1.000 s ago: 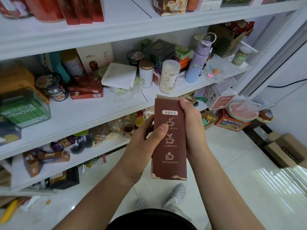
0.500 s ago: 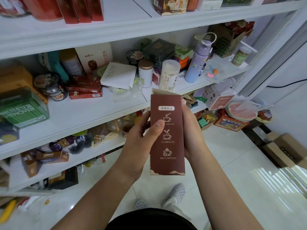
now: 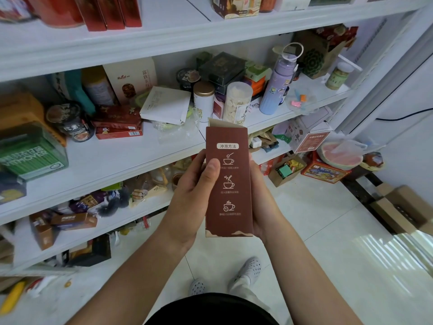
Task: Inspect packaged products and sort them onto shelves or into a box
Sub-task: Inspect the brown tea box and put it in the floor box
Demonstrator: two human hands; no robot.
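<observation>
Brown carton (image 3: 228, 181) gripped upright between left hand (image 3: 191, 202) and right hand (image 3: 259, 202). Top flap open, so probably light, thin card, easily crushed; best held by long edges.

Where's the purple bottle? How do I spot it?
Look at the middle white shelf, toward its right end. The purple bottle stands upright there, right of a clear jar. Only it is lilac, with stickers and a loop handle on top.
</observation>
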